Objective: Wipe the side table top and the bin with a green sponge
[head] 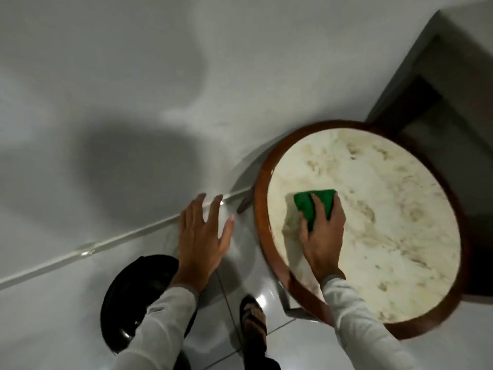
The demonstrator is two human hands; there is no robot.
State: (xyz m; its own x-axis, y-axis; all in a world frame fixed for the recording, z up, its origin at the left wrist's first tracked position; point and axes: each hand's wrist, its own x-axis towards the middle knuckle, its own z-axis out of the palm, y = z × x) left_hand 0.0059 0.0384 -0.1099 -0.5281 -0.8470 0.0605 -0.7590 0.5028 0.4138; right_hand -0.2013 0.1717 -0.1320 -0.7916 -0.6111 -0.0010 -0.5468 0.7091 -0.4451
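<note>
A round side table [373,209] with a cream marbled top and a dark wooden rim stands at the right. My right hand [322,233] presses a green sponge [310,202] flat onto the left part of the top. A shiny black bin [128,297] with a domed lid stands on the floor at the lower left, partly hidden by my left forearm. My left hand [204,236] hovers with fingers spread between the bin and the table, holding nothing.
A white wall [133,102] rises behind, meeting the glossy white tiled floor at a skirting strip [106,244]. My sandalled foot [253,321] stands beside the table's legs. A dark doorway or furniture piece [440,89] fills the upper right corner.
</note>
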